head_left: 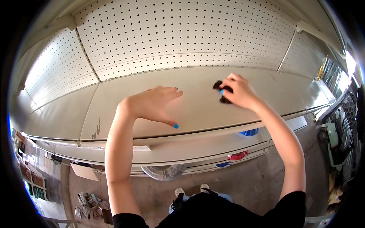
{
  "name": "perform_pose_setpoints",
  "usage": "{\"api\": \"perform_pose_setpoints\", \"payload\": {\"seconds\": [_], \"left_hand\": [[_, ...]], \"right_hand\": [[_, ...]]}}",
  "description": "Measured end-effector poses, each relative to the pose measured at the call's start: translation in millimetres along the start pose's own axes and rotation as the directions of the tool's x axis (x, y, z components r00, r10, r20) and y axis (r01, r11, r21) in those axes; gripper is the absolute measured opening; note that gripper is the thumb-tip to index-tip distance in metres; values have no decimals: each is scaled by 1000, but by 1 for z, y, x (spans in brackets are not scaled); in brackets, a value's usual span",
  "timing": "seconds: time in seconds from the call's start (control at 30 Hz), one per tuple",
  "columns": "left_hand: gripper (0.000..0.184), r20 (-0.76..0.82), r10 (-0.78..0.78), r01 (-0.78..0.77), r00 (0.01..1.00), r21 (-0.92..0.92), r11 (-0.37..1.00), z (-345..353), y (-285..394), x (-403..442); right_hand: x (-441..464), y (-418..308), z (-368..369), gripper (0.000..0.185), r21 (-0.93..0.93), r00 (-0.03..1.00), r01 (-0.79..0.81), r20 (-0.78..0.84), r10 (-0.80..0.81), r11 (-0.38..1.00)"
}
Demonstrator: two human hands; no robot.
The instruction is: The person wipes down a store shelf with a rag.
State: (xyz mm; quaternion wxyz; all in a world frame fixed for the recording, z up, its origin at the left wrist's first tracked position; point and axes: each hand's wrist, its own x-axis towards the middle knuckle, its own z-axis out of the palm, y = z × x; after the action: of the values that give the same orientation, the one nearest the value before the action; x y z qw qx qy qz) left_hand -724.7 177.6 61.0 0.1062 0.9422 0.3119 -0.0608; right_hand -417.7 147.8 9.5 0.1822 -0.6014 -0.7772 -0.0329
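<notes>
My right hand (237, 91) is closed on a dark brown, crumpled cloth (225, 100), pressed down on the beige metal shelf (190, 102). Parts of the cloth stick out on the left of the fingers; the rest is hidden under the hand. To the left, my left hand (157, 104) hovers over or rests lightly on the same shelf, fingers spread and thumb apart, with nothing in it. Whether it touches the surface I cannot tell. Dark scuff marks (97, 129) show on the shelf left of that hand.
A perforated back panel (182, 34) rises behind the shelf. Lower shelves hold a clear coiled hose (165, 173), a blue item (250, 132) and a red item (238, 155). Scattered boxes (91, 205) lie on the floor at left. A green-and-black machine (334, 135) stands at right.
</notes>
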Motion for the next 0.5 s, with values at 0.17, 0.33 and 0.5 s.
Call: {"api": "perform_pose_setpoints", "payload": {"seconds": [0.17,0.33,0.5], "left_hand": [[82,-57,-38,37,998,-12,999,7,-4,2],[76,-61,-63,61,996,-34,998,6,-4,1],[72,-78,-46,42,996,-57,998,6,-8,5]], "right_hand": [[-10,-79,7,18,129,946,323,-14,-324,938],[-12,-84,11,18,179,924,380,-35,-380,907],[-4,-59,9,16,211,969,247,-28,-247,946]]}}
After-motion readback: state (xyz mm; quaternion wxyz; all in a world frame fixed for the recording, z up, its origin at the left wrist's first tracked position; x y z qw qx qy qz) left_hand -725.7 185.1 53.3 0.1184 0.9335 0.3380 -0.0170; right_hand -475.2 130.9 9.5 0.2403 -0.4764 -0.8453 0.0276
